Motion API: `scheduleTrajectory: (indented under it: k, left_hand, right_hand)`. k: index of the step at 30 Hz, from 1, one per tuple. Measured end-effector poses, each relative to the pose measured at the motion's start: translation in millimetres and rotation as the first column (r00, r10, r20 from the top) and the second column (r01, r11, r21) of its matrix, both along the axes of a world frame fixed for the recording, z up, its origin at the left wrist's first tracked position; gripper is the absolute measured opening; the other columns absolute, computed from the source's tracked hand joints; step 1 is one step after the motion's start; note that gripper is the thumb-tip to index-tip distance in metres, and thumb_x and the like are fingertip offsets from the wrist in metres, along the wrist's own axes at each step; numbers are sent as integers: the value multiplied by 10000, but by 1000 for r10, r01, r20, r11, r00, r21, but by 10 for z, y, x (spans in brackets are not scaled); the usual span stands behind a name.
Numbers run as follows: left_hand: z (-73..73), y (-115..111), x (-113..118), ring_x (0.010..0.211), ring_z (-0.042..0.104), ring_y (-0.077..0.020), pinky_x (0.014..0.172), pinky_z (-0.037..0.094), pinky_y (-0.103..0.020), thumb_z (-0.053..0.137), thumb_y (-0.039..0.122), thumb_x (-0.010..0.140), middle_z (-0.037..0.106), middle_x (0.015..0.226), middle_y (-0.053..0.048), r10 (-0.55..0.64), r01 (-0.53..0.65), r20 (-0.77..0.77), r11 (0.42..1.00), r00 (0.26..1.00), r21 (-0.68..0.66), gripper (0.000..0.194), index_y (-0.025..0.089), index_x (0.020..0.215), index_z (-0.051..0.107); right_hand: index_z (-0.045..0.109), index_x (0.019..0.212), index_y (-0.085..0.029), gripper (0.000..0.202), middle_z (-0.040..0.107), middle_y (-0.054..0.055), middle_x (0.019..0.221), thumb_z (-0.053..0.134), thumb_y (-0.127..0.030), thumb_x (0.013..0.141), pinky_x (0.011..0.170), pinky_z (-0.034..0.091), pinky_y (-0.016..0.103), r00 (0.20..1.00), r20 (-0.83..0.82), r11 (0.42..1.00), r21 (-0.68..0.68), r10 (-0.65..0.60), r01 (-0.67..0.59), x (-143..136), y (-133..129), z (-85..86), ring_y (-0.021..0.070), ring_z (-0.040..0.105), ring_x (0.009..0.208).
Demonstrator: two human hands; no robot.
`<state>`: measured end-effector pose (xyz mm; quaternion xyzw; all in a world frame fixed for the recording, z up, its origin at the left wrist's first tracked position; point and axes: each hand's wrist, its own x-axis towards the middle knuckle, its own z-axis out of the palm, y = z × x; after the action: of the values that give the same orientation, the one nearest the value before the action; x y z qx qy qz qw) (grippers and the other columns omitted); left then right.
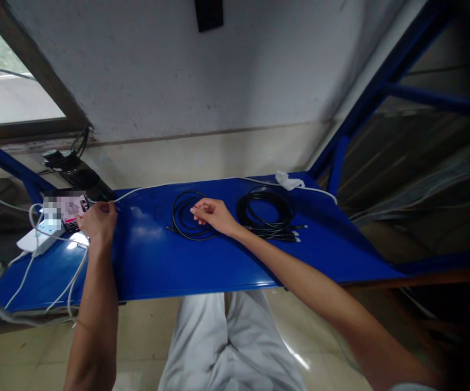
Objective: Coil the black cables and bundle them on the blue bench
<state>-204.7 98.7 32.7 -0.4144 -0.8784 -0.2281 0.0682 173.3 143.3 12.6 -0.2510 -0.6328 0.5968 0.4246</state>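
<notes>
A loosely coiled black cable (183, 233) lies on the blue shelf top (149, 271). My right hand (214, 214) is over the right side of this coil, its fingers curled with thumb and fingertips close together; anything between them is too small to make out. To its right rests a thicker bundle of black cables (265, 209) with several connector ends (294, 236) pointing right. At the left, my left hand (99, 220) reaches beside a pink and black box (74, 213), fingers bent; what they touch or hold is unclear.
A white power strip (39, 236) with white cords sits at the left end. Behind it leans a dark cylindrical object (82, 176). A crumpled white piece (287, 180) and a white cord lie along the back edge. Blue frame posts (338, 157) stand at both sides.
</notes>
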Motion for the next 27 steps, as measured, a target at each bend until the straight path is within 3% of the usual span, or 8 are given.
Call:
scheduleTrajectory:
  k: [3,6,8,12,19,23,27]
  left_hand:
    - [-18,84,-126,949,668,-348,1077,407,-573,671,439,930,546,607,-30,-19,24,-42,993,999,113,266,199,818,685]
    - [-32,134,-115,871,659,-305,1175,340,-583,698,433,917,451,534,11,-166,186,-101,953,981,239,282,219,738,655]
    - [-22,137,0,864,674,-294,1174,364,-549,671,454,948,525,565,6,-190,216,-112,928,975,304,295,221,768,679]
    - [68,146,381,867,728,-287,928,520,-413,601,533,1017,756,803,-59,-239,225,-6,905,971,362,395,208,870,772]
    - [260,421,998,855,768,-234,912,561,-350,612,488,1041,803,849,-68,-552,419,82,714,830,561,370,193,915,796]
    - [193,502,1264,855,762,-224,910,556,-347,631,460,1039,804,857,-67,-654,482,93,639,751,599,329,195,924,789]
    - [46,401,1432,897,750,-224,937,544,-354,632,448,1042,809,924,-71,-703,554,52,601,709,576,301,197,982,788]
  right_hand:
    - [696,904,-192,447,745,7,764,827,-619,874,610,534,251,1000,10,1000,3,16,-16,5,0,-7,118,635,605]
    - [699,911,-197,451,739,5,775,812,-632,887,620,534,253,1000,16,1000,11,25,-25,3,-7,-7,120,633,614]
    - [707,914,-199,462,728,3,785,794,-652,896,616,527,251,999,25,1000,22,21,-22,0,-13,3,121,631,623]
    - [705,899,-203,467,670,-19,719,782,-664,902,592,512,245,1000,17,999,26,-19,19,3,2,17,123,614,609]
    - [686,850,-206,438,692,-25,759,918,-573,785,557,512,245,984,-117,991,-35,-134,130,18,120,-29,105,605,575]
    - [680,860,-205,452,737,-6,800,951,-549,746,616,557,261,982,-144,992,-62,-121,113,19,140,-17,128,669,655]
    - [683,945,-208,457,784,13,815,961,-513,748,730,604,294,989,-132,995,-82,-73,63,22,147,-37,171,752,777]
